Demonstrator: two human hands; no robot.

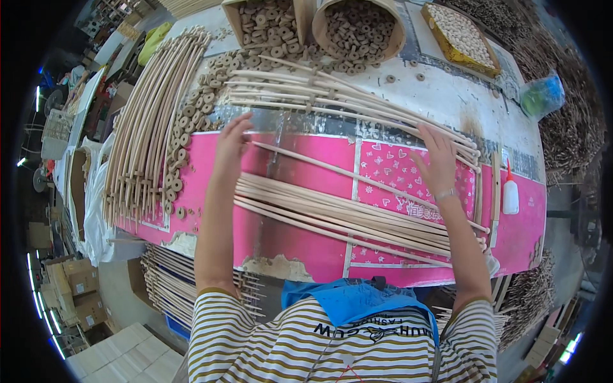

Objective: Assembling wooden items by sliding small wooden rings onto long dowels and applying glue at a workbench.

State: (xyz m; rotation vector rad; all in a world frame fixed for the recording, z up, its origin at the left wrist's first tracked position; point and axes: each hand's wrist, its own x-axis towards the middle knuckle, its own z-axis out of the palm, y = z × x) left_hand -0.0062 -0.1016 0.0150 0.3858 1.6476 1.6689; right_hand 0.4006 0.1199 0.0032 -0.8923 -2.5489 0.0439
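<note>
My left hand (231, 145) reaches forward with fingers spread, fingertips at the near end of a fan of thin curved wooden rods (332, 96) that carry small wooden pegs. My right hand (439, 159) lies flat on the far end of the same rods, fingers apart. A single long rod (332, 169) runs across the pink table cover (306, 242) between my hands. Closer to me lies a bundle of several bare rods (338, 217). Neither hand clasps anything.
A large stack of curved rods (143, 121) lies at the left, edged by wooden rings (182, 134). Two boxes of rings (357, 29) and a yellow tray of beads (461, 35) stand at the back. A white glue bottle (511, 191) is at the right.
</note>
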